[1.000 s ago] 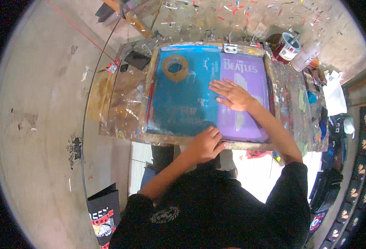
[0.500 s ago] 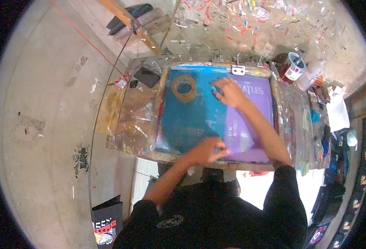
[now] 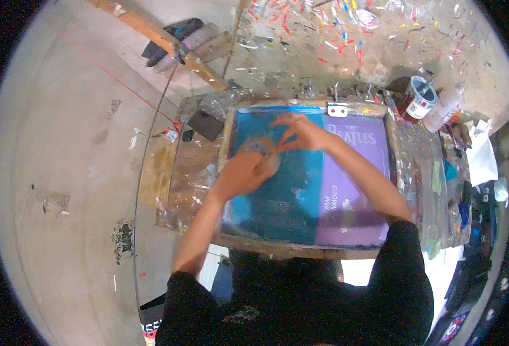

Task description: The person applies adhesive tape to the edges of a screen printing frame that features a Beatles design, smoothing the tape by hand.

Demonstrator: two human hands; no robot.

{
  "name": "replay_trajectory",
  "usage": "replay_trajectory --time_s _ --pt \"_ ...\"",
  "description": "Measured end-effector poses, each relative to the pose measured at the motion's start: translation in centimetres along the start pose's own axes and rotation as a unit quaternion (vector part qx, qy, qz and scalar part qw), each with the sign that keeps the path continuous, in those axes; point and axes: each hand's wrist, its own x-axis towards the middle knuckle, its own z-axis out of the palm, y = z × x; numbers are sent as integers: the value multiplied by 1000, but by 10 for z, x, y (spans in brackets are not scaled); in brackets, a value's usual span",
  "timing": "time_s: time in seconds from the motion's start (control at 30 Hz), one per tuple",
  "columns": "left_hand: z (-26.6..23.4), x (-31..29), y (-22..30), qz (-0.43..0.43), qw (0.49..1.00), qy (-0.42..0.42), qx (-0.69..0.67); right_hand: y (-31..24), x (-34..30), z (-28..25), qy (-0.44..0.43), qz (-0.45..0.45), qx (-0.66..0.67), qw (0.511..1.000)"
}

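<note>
A wood-framed printing screen (image 3: 300, 228) lies on the worktable in front of me, its left part teal and its right part purple with pale lettering. Over the teal part, my left hand (image 3: 244, 174) is closed on a roll of tan tape (image 3: 270, 151), covering its near left side. My right hand (image 3: 307, 134) is just beyond and to the right of the roll, over the teal area. Its thumb and forefinger are spread apart, and no object shows between them. Motion blurs both hands slightly.
A hinge clamp (image 3: 337, 109) grips the frame's far edge. At the far right stand a paint tub (image 3: 420, 99) and a clear bottle (image 3: 446, 108). A dark phone-like slab (image 3: 206, 124) lies left of the frame. White cloth or paper (image 3: 480, 154) hangs at the right edge.
My left hand has moved left and away from me, from the frame's near edge onto the tape roll. The roll has shifted slightly nearer. My right hand has moved left, toward the roll.
</note>
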Motion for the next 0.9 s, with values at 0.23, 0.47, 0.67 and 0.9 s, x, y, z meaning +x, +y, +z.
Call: replay_trajectory --time_s 0.23,0.47,0.67,0.9 --pt "-86 -74 79 -179 913 -38 -364 -77 -46 -57 -118 201 451 862" --pt "-124 -143 85 -251 959 11 -130 -15 -135 -107 5 279 408 869" --pt "-203 -162 133 77 974 212 -18 -105 -254 -192 148 198 199 948" --pt "-238 -192 173 350 841 397 112 -212 -349 -234 355 -77 188 913"
